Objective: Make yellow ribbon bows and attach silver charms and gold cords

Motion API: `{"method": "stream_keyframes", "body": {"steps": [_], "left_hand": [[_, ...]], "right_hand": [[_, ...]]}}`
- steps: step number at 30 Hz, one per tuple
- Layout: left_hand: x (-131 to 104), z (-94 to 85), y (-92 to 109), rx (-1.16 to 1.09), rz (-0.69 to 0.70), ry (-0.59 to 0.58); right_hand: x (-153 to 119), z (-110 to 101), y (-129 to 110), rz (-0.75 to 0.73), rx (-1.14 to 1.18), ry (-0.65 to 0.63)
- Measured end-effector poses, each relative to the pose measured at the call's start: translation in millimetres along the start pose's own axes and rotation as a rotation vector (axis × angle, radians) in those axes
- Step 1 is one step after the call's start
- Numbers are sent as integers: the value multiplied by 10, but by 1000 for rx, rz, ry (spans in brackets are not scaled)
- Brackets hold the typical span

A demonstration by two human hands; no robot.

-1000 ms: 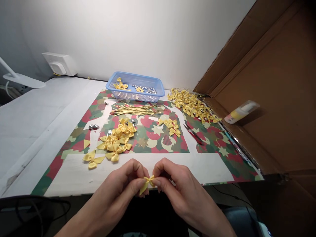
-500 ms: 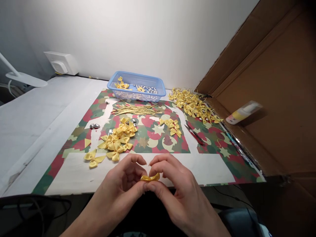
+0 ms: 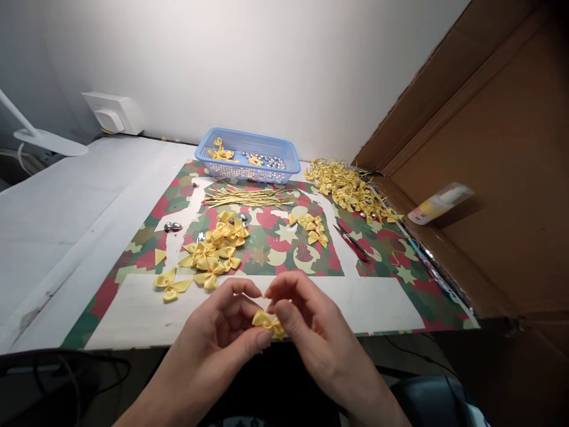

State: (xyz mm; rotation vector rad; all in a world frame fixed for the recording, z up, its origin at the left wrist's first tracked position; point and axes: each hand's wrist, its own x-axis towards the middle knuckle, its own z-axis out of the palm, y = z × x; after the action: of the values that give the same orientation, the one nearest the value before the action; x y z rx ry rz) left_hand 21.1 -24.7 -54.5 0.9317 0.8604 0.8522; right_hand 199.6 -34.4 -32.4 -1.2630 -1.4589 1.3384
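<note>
A small yellow ribbon bow [image 3: 269,323] is held between my two hands over the table's front edge. My left hand [image 3: 222,338] pinches the bow's left side between thumb and fingers. Closed on the right side of the same bow is my right hand [image 3: 311,326], its thumb bent against it. Ahead and to the left lies a heap of yellow bows [image 3: 213,249], with one separate bow [image 3: 170,286] nearer me. A few more bows [image 3: 316,228] lie beyond my right hand.
A blue basket [image 3: 249,139] with bows and silver beads stands by the wall. Gold ties [image 3: 246,197] lie before it. A pile of tied bows [image 3: 347,187], red scissors [image 3: 351,242] and a bottle [image 3: 440,203] are at right, silver bells [image 3: 172,226] at left.
The bow has been turned so more of its loops and knot show. My right thumb has lifted and bent beside it, and the two thumbs have moved apart.
</note>
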Motion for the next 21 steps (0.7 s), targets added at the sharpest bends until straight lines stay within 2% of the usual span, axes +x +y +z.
{"method": "stream_keyframes", "body": {"steps": [2,5,10,16,21], "left_hand": [[1,-16,29,-21,-29,26],[9,-31,63,-26,-38,30],[23,-42,64,38,-73,11],[86,-49,-42,146,54,67],[169,-29,-67,210,73,103]], "right_hand": [[-20,-45,42,57,132,4],[-52,-71,85,144,174,-31],[-71,-38,63,160,66,9],[-57,-18,131,124,-66,40],[-44,-40,191,81,-194,97]]}}
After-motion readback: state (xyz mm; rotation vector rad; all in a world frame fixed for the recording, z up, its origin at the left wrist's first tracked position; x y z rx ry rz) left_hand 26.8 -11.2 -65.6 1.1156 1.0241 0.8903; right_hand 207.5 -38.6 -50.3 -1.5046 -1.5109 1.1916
